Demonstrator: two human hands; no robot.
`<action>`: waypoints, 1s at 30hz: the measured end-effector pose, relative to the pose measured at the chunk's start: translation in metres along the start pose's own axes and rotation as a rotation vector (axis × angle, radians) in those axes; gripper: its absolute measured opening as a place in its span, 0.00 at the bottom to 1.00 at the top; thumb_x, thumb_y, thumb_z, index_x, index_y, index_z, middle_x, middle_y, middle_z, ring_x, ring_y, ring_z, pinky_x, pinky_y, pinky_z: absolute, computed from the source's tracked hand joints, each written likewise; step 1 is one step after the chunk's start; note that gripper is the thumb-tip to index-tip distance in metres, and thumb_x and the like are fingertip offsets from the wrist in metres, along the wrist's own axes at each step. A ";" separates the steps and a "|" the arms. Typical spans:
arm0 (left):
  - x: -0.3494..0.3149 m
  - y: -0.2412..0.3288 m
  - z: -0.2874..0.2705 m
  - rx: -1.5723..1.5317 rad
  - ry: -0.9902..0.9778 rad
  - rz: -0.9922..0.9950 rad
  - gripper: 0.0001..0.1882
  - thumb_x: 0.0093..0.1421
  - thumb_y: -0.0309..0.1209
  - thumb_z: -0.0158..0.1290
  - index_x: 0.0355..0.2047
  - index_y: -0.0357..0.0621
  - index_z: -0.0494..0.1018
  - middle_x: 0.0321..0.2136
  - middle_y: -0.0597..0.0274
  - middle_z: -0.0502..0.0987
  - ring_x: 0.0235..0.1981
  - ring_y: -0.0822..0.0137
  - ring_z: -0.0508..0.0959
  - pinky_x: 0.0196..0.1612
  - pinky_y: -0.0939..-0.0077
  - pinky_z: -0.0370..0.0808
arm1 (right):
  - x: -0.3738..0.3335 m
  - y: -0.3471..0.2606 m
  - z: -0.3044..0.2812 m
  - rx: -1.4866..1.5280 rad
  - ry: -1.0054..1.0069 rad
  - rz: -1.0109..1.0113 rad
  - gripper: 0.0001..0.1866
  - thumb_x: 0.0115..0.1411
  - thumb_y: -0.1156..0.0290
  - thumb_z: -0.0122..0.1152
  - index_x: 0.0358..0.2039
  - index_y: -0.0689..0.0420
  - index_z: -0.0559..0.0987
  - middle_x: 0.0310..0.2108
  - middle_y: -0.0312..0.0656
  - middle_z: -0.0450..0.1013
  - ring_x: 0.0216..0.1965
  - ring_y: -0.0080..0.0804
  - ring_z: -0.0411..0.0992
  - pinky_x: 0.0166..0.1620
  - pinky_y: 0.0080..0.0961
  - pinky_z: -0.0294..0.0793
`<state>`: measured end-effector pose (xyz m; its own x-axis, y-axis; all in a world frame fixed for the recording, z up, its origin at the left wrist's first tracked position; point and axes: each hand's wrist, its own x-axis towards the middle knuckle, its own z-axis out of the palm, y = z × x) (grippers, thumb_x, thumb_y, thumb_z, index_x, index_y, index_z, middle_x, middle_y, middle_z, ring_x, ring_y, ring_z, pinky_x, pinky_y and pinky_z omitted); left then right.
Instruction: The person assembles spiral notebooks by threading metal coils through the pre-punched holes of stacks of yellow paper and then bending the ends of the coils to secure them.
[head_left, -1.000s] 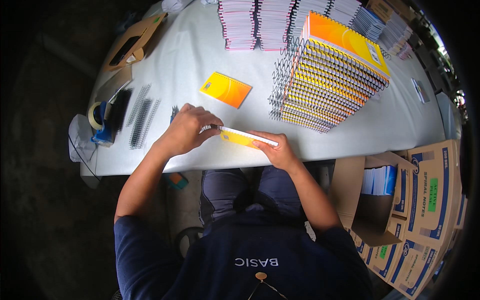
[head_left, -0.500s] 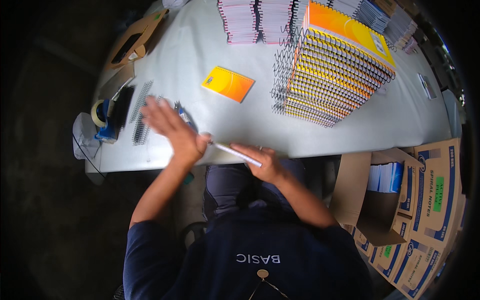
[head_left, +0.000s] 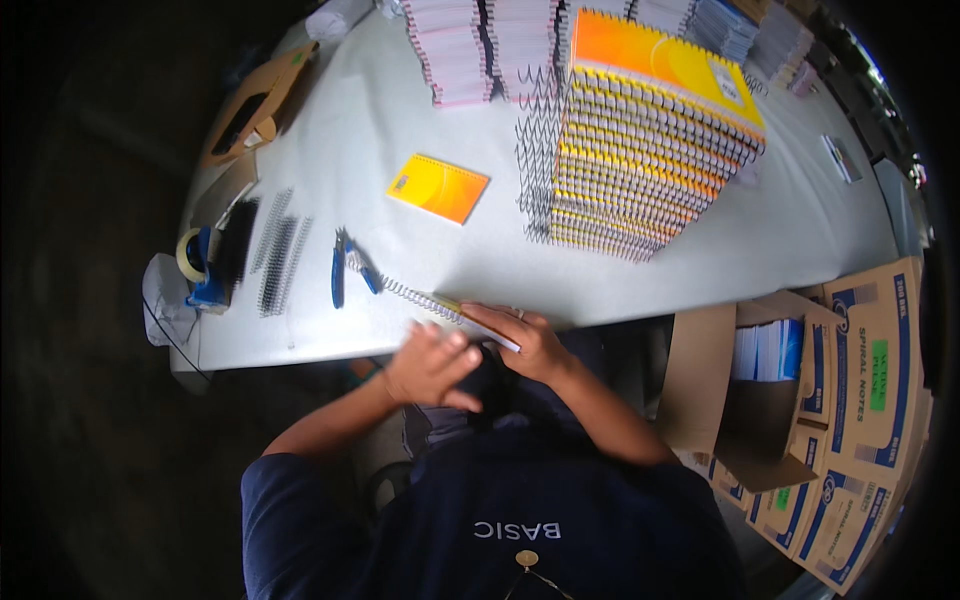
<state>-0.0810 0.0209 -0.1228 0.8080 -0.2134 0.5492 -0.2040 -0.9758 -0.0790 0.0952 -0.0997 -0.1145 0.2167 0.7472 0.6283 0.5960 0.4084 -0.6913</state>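
Note:
A small notebook (head_left: 490, 334) is gripped in my right hand (head_left: 533, 345) at the table's front edge, seen nearly edge-on. Out of its far left end sticks a wire spiral coil (head_left: 408, 293), running along the edge. My left hand (head_left: 435, 366) is just below the coil, blurred, its fingers and thumb apart. Whether its fingertips touch the coil I cannot tell. Blue-handled pliers (head_left: 338, 283) lie beyond the coil's free end. A yellow-orange notebook (head_left: 438, 188) lies flat further back. Loose spiral coils (head_left: 278, 265) rest on the left of the table.
A tall stack of yellow-orange notebooks (head_left: 640, 165) with protruding coils stands at the back right. Behind it are white page stacks (head_left: 450, 55). A blue tape dispenser (head_left: 205, 270) sits at the left edge. An opened carton (head_left: 695, 375) and other boxes (head_left: 870, 390) stand on my right.
My left hand has come down and right from near the loose coils to the held notebook. A coil now shows along the notebook's edge, and the pliers are uncovered. The view has shifted slightly.

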 end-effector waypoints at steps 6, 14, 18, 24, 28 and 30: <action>0.014 -0.005 0.036 -0.113 0.029 -0.271 0.54 0.47 0.71 0.40 0.58 0.34 0.53 0.54 0.29 0.54 0.56 0.32 0.56 0.53 0.34 0.50 | -0.005 -0.007 0.010 0.072 0.008 0.070 0.23 0.48 0.86 0.52 0.47 0.58 0.73 0.46 0.45 0.71 0.45 0.42 0.72 0.47 0.32 0.73; 0.055 -0.003 0.012 0.044 0.170 -0.308 0.53 0.49 0.70 0.37 0.57 0.32 0.55 0.55 0.33 0.54 0.58 0.33 0.51 0.55 0.35 0.47 | -0.011 -0.001 0.011 0.087 -0.061 0.119 0.22 0.49 0.79 0.57 0.48 0.58 0.72 0.46 0.48 0.71 0.44 0.45 0.72 0.46 0.32 0.73; 0.029 0.019 0.025 -0.269 0.063 -0.004 0.53 0.49 0.69 0.40 0.58 0.32 0.54 0.57 0.29 0.51 0.59 0.31 0.49 0.57 0.36 0.45 | -0.003 0.003 0.004 0.107 0.017 0.105 0.23 0.51 0.77 0.57 0.50 0.56 0.71 0.45 0.49 0.72 0.43 0.48 0.72 0.45 0.36 0.73; 0.064 0.006 0.016 -0.055 0.036 -0.287 0.50 0.50 0.66 0.43 0.58 0.33 0.54 0.57 0.29 0.51 0.58 0.32 0.52 0.56 0.37 0.47 | 0.000 -0.002 0.009 0.201 -0.047 0.200 0.24 0.56 0.76 0.53 0.55 0.53 0.65 0.44 0.50 0.72 0.44 0.46 0.73 0.45 0.33 0.72; 0.041 0.023 0.023 -0.139 -0.002 -0.236 0.42 0.51 0.57 0.51 0.55 0.35 0.59 0.53 0.42 0.60 0.57 0.41 0.58 0.55 0.44 0.51 | 0.017 0.002 -0.010 0.402 -0.036 0.430 0.29 0.59 0.75 0.52 0.60 0.52 0.56 0.40 0.48 0.74 0.41 0.40 0.74 0.44 0.29 0.71; 0.090 0.017 -0.012 -0.024 0.011 -0.373 0.27 0.51 0.46 0.55 0.48 0.46 0.69 0.46 0.57 0.69 0.51 0.58 0.67 0.53 0.57 0.55 | 0.005 0.003 -0.013 0.390 -0.097 0.519 0.33 0.57 0.78 0.53 0.60 0.52 0.53 0.40 0.49 0.74 0.42 0.40 0.74 0.44 0.29 0.71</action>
<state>-0.0184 -0.0143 -0.0643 0.8233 0.1572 0.5454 0.0905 -0.9850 0.1472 0.1079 -0.1021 -0.1088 0.3196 0.9347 0.1557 0.1048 0.1284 -0.9862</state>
